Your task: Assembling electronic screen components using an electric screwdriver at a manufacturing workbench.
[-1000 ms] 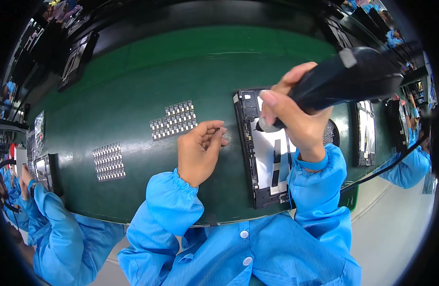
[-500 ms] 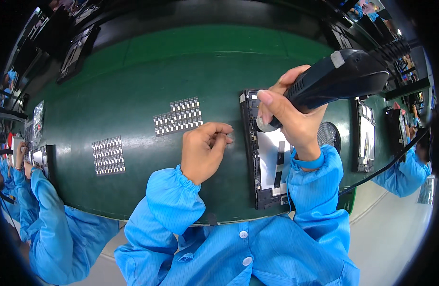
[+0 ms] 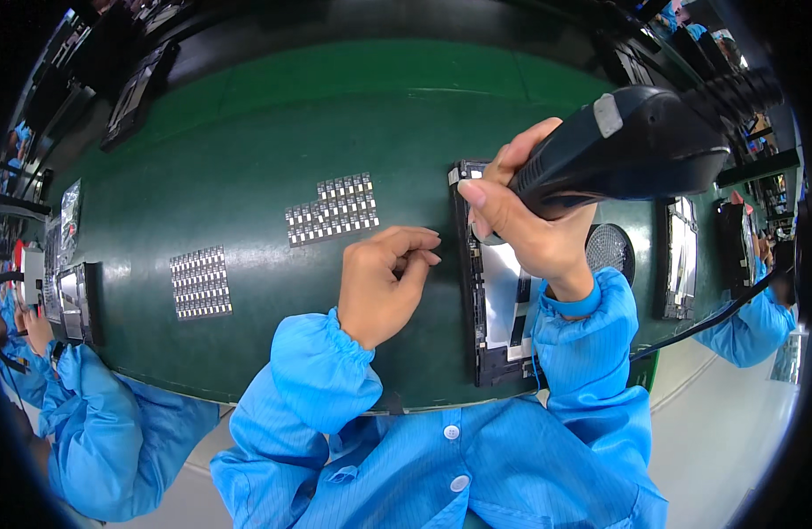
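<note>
The head view shows the right hand (image 3: 529, 229) closed in a full grip around a black electric screwdriver (image 3: 626, 154), whose tip comes down at the upper left corner of an opened flat device (image 3: 498, 291) lying on the green work mat (image 3: 247, 132); the tip itself is hidden behind the fingers. The left hand (image 3: 384, 282) rests on the mat just left of the device, its fingers curled and thumb and forefinger pinched together; whether a small part sits between them cannot be told. Two sheets of small metal parts lie on the mat, the nearer sheet (image 3: 333, 209) just above the left hand, the farther sheet (image 3: 200, 282) well to the left. A round black mesh part (image 3: 610, 249) lies to the right of the device, partly behind the right wrist. Another person's blue sleeve (image 3: 88, 414) shows at the lower left. Risk assessment: the device appears unclamped and the left hand does not touch it, so torque from the driver could rotate or shift it. A tilted driver could cam out and score the exposed interior. The trailing black cable (image 3: 714, 317) could drag across neighbouring units.
</note>
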`<state>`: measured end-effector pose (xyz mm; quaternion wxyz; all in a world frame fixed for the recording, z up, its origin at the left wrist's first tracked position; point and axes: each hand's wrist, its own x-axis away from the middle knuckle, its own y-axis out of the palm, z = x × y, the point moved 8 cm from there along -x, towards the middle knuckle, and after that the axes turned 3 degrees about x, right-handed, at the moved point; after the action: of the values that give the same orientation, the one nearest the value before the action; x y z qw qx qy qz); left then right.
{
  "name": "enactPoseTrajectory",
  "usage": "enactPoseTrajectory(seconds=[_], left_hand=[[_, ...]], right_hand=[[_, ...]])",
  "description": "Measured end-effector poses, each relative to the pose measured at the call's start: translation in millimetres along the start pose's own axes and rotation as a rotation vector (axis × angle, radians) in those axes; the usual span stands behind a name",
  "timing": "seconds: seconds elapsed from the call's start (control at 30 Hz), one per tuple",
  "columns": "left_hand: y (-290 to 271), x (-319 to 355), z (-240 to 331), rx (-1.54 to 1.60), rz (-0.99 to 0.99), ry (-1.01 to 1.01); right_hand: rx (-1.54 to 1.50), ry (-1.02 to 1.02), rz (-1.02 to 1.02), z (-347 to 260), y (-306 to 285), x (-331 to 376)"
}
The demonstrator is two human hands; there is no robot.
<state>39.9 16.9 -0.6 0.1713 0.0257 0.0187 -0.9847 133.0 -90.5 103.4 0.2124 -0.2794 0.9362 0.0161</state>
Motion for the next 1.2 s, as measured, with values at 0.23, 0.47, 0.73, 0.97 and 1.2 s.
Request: enactPoseTrajectory(seconds=[0.23,0.47,0.73,0.97,1.2], left_hand=[[20,25,42,-0.297,-0.07,0.205],[79,89,66,-0.423,-0.366,0.686],[104,113,52,-0.534,-0.54,0.777],[110,110,50,-0.641,-0.501,0.829],[103,50,47,-0.792,-0.429,0.91]], right_hand=[[0.012,-0.017,-0.018,2,-2,4],[-0.049,-0.022,-0.061,-2,1,3],[-0.027,-0.09,-0.065,-3,-1,2],[-0.081,-0.047,0.076,-3,-15,-9],[-0.25,-0.159,0.308,-41,-100,13]])
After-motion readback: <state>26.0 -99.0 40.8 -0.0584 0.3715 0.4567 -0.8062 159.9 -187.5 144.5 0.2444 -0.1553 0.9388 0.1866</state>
